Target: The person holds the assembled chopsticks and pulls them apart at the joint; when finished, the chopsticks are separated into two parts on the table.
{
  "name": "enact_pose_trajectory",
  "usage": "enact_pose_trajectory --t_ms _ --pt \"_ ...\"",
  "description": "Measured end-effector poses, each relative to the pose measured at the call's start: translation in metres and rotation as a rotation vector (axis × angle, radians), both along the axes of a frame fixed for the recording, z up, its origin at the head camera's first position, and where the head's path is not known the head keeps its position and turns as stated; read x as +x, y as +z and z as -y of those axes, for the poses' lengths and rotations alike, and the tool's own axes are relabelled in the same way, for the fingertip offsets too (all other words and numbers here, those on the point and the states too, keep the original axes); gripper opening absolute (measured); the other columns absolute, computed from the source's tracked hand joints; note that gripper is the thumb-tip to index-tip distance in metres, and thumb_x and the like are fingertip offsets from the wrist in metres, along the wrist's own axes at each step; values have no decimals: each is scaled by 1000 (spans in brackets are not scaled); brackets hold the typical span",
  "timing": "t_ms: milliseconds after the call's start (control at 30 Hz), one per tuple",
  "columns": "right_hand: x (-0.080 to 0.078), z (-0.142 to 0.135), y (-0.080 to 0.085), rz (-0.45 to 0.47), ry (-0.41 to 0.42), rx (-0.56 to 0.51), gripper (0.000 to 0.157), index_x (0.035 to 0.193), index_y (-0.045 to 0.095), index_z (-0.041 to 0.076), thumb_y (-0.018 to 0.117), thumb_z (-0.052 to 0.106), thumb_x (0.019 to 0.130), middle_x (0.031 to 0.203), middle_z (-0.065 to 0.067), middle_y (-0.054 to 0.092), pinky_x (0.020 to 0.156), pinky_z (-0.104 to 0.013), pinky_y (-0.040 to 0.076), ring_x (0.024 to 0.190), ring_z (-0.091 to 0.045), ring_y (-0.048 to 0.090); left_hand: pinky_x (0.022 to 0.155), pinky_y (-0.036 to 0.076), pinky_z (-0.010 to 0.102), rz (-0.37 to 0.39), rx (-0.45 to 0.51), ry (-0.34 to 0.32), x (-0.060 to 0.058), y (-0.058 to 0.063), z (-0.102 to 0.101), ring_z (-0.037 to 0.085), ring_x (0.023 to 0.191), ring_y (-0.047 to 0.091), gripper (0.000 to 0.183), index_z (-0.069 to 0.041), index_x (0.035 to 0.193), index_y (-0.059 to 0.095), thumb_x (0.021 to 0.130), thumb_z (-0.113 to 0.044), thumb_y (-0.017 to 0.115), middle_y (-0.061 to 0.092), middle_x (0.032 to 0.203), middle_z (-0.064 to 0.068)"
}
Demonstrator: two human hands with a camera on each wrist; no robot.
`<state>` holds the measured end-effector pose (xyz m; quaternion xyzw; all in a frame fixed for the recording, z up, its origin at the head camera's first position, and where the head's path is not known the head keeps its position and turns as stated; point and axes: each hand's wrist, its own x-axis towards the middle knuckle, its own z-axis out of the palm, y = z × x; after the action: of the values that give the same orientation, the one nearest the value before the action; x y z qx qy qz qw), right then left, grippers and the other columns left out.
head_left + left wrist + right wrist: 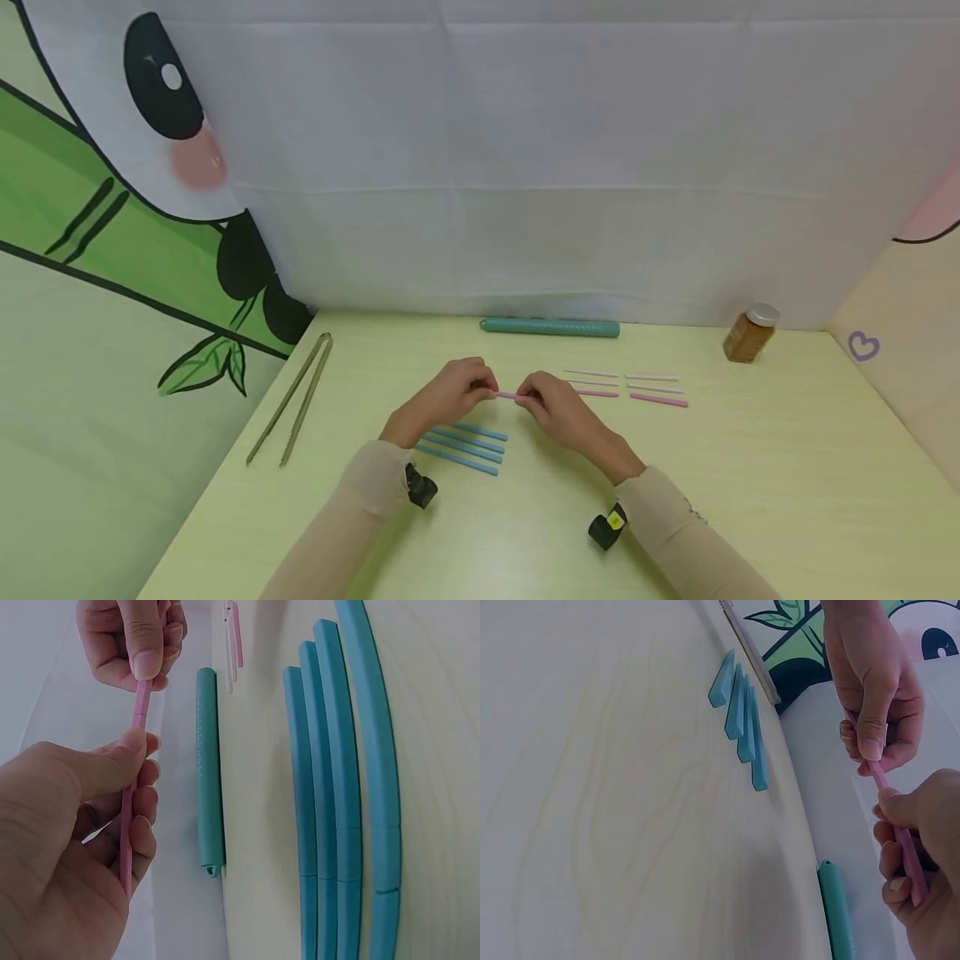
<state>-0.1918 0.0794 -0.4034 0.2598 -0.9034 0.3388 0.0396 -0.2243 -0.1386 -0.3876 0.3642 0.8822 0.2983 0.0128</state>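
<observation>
Both hands hold one slim pink stick (506, 395) above the middle of the table. The left hand (450, 392) grips its left part, thumb pressed on top and fingers curled under it. The right hand (561, 410) pinches the other part between thumb and curled fingers. A short stretch of the stick shows between the hands, with a fine seam across it in the left wrist view. Below the left hand, several blue sticks (379, 750) lie side by side on the table. Beyond the right hand lie pink sticks (660, 401) and thinner whitish sticks (652, 377) in two groups.
A green cylinder (551, 328) lies along the table's back edge. Metal tongs (306, 404) rest at the left. A brown jar with a silvery lid (748, 335) stands at the back right. A white cloth (525, 167) hangs behind the table.
</observation>
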Motion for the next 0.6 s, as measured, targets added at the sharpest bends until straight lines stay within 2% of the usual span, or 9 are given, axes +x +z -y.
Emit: enact_pose_trajectory --t_ms 200,600 --pt "-5 -6 1 3 13 6 7 94 62 9 60 15 95 87 0 60 65 -22 43 71 -11 48 66 43 21 13 11 21 -4 1 -6 8 71 51 8 -9 89 70 92 -13 63 59 84 1" --pt "-8 -16 -1 -25 46 22 6 92 59 8 58 13 96 87 -1 58 65 -22 43 72 -10 46 62 42 21 37 55 50 -8 -6 -13 7 66 47 8 -9 87 71 91 -12 65 58 81 0"
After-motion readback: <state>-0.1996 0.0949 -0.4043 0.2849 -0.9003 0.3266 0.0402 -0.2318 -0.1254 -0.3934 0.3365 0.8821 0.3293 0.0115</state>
